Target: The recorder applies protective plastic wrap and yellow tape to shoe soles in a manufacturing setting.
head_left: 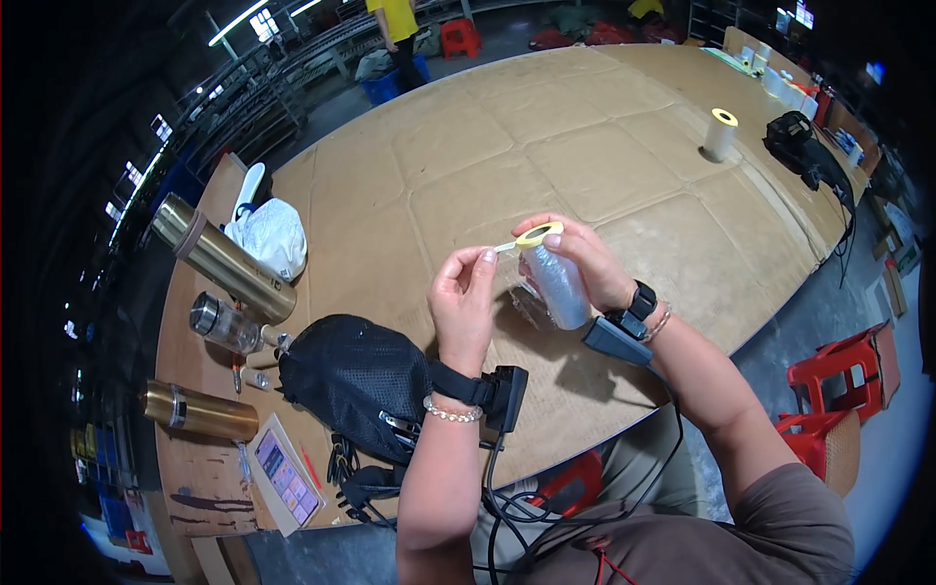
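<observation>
Far left of the tabletop (585, 156), cardboard-covered: a gold flask (222, 255) lying slantwise, a clear bottle with a metal cap (222, 325) just below it, and a second gold flask (200, 411) nearer the edge. A white crumpled bag (268, 236) sits just beside the upper flask. A flat card with coloured squares (284, 475) lies at the near edge.

Next rightward: a black mesh pouch (353, 382), bulky, with black straps trailing off its lower side over the tabletop edge.

Left hand (463, 297) raised above the tabletop, wrist strapped with a black device and a bead bracelet. Its grip is closed: thumb and forefinger pinch the free end of a pale tape strip (504, 248).

The strip runs right to a small yellow tape roll (538, 233), held at the top of the right hand (585, 261). That hand's grip is closed too, fingers wrapped around a bundle in clear bubble wrap (559, 283), which hangs below the roll, clear of the tabletop. The roll sits between the two hands, touching the right fingertips, just beside the left. Black watch-like band on the right wrist.

Farther right, well apart: an upright pale roll with a yellow top (721, 134), then a black tool (801, 144) near the far edge. Red stools (846, 369) on the floor at right.
</observation>
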The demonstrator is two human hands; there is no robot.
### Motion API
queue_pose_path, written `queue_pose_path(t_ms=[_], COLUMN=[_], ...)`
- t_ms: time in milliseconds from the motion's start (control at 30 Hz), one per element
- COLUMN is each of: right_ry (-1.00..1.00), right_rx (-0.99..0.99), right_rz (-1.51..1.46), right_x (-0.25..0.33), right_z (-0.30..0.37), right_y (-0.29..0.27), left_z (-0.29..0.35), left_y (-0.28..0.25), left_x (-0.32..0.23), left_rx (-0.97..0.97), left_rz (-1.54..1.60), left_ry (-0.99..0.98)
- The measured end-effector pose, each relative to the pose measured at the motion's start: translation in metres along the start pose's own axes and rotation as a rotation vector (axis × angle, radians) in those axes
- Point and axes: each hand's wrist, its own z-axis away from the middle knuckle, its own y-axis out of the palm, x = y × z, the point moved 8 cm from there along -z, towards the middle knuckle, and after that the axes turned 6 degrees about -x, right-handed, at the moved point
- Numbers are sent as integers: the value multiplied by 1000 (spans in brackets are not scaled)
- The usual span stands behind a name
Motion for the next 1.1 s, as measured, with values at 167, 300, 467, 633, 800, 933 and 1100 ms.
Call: queue_pose_path(t_ms=[167, 300, 467, 633, 800, 933, 1100], right_ry=[17, -56, -13, -28, -71, -103, -76], right_rx=[-53, -92, -17, -16, -41, -76, -68], right_rz=[-65, -17, 106, 83, 113, 112, 140], right_x=[-4, -9, -32, -17, -20, -23, -25], right_z=[0, -1, -7, -8, -11, -12, -11], right_y=[-12, -19, -13, -6, -8, -14, -15], left_z=[13, 92, 77, 66, 65, 67, 74], left_y=[1, 12, 37, 59, 58, 55, 56], left_x=[-54, -175, -182, -184, -186, -193, -203], left_rx=[-128, -296, -233, -128, -62, -3, 76], left_rz=[-190, -377, 73, 180, 181, 164, 144], left_ry=[338, 1199, 1417, 1369, 1330, 1321, 1304])
